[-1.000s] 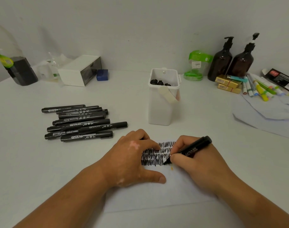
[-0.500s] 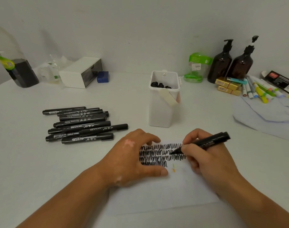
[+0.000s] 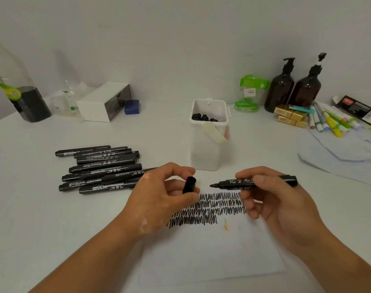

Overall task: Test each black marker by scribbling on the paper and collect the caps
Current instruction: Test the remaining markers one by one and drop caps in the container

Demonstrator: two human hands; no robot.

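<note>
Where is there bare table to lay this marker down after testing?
Bare table lies between the marker pile and the white tub, and right of the paper. The back right corner around the brown bottles is crowded.

Even, diffuse indoor light, moderately bright. Greenish-grey cast over the pale grey wall (image 3: 180,39) and the white surface (image 3: 32,208).

Shadows soft: faint under the left hand (image 3: 159,199) and right hand (image 3: 273,204) on the white sheet of paper (image 3: 212,250), and faint beside the white square plastic tub (image 3: 207,149).

Small highlights on the two dark brown pump bottles (image 3: 280,92).

Wide-angle bend: the tall clear plastic bottle (image 3: 9,77) at the left edge looks tilted.

Centre fairly sharp. White print on the black marker (image 3: 233,183) slightly smeared; black cap (image 3: 189,185) crisp-edged.
</note>
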